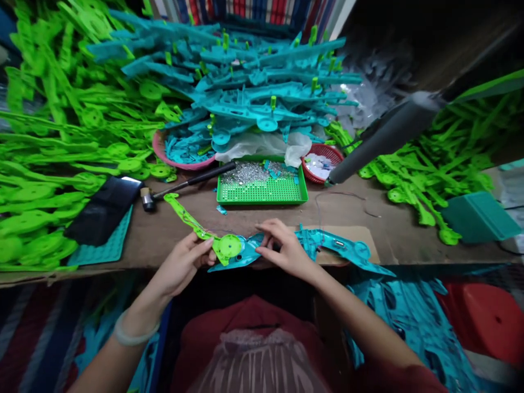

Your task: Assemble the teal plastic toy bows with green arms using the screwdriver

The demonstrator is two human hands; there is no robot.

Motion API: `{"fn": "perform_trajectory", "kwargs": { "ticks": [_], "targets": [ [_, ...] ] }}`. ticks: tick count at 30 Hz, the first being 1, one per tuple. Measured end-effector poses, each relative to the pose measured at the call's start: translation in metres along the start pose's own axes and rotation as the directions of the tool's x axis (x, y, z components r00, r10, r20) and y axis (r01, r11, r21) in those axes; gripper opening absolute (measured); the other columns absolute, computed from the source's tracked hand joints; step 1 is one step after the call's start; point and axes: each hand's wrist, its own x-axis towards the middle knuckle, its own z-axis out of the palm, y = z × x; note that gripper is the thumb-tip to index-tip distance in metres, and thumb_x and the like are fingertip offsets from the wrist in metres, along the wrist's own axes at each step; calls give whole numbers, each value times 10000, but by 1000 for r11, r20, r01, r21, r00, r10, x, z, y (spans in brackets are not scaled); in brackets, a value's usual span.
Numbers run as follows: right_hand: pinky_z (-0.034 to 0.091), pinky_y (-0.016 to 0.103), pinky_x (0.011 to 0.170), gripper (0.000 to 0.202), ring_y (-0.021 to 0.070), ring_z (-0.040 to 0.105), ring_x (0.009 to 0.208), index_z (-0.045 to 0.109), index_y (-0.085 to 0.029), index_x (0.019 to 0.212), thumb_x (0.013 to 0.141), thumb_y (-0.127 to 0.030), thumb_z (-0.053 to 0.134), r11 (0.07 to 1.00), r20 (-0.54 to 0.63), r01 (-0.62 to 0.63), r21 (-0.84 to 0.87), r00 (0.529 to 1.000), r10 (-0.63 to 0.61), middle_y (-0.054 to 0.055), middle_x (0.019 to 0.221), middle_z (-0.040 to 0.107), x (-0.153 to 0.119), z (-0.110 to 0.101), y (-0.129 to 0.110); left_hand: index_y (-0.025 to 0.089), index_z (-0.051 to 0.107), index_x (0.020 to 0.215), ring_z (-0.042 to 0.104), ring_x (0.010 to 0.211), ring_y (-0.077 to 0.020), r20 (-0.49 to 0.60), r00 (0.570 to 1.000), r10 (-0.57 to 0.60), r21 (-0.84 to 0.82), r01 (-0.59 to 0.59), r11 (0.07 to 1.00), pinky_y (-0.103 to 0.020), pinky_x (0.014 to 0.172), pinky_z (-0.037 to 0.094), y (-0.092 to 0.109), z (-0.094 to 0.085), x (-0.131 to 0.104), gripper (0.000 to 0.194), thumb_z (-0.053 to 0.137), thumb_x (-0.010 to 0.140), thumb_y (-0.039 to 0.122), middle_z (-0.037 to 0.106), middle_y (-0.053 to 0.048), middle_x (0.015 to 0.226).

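A long blue plastic shell [347, 248] lies along the table's front edge, with small fittings and thin wire inside it. Over its left end, my left hand [184, 259] grips a bright green plastic arm [184, 213] between thumb and fingers. The arm's round disc [229, 247] overlaps the shell, and its narrow end points up and away to the left. My right hand [284, 248] is curled over the middle of the blue shell, thumb and fingers on it. Whether a small part sits under those fingers is hidden.
Behind stands a green perforated tray [262, 195] of small metal screws, beside a hammer [188, 183]. Blue shells [254, 82] and green parts [61, 131] are heaped around. A grey powered tool [385, 131] hangs at right. A red basket [323, 158] holds pale pieces.
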Motion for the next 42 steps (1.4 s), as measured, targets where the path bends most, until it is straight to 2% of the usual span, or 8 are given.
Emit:
{"fn": "perform_trajectory", "kwargs": {
  "ticks": [5,8,14,21,23,26,29,42],
  "targets": [
    [398,540,1143,662,294,483,1360,359,-299,1528,934,-278,653,977,53,158,-143,987,-152,130,1450,522,27,5,-20,167,649,927,602,606,-109,87,996,-12,113,2,994,-214,601,494,0,0,8,416,803,778,525,657,22,643],
    [463,463,1087,735,246,574,1269,190,-276,1597,977,-269,585,996,218,85,-27,973,-78,133,1393,585,51,12,-26,166,647,895,617,625,-113,98,994,-38,185,19,983,-219,612,501,1,-2,14,416,790,784,540,676,11,672],
    [493,338,955,242,185,645,1054,658,-145,1197,988,-178,540,999,221,46,7,974,-46,96,1115,699,72,13,-24,180,623,865,642,647,-122,51,995,-83,249,68,966,-234,648,534,5,-1,21,476,783,741,610,694,11,695],
    [482,275,806,159,150,631,889,720,-160,1031,984,-204,574,999,119,-11,40,993,7,41,920,673,55,8,-12,184,625,792,617,546,-146,56,994,-92,413,61,909,-256,555,501,5,-10,21,445,700,805,622,663,1,599],
    [476,268,783,170,150,622,869,727,-158,1032,988,-212,572,1000,130,13,-23,991,-10,42,896,648,49,12,-12,189,628,801,576,505,-143,-11,997,78,634,-53,772,-262,518,470,5,-16,13,397,669,854,580,617,15,580],
    [473,259,761,207,152,613,855,721,-161,1066,1009,-232,535,987,165,32,-156,986,-6,51,905,623,40,24,-22,178,639,931,586,598,-135,36,842,538,872,-290,395,-278,592,506,3,-19,3,260,690,894,430,637,-20,800],
    [470,262,717,256,159,602,815,706,-162,1110,1030,-255,482,941,231,74,-331,973,5,68,932,617,32,40,-36,172,578,1245,681,930,-185,305,709,636,841,-513,169,-311,792,579,-4,-16,2,300,621,958,250,635,-128,1203],
    [459,275,708,240,172,646,799,697,-179,1051,1026,-250,470,860,125,-79,-504,978,164,65,941,655,22,57,-48,171,606,1246,661,1207,-198,491,617,616,711,-692,126,-345,1036,559,-16,-22,15,284,586,967,124,673,-131,1317]
  ]
}}
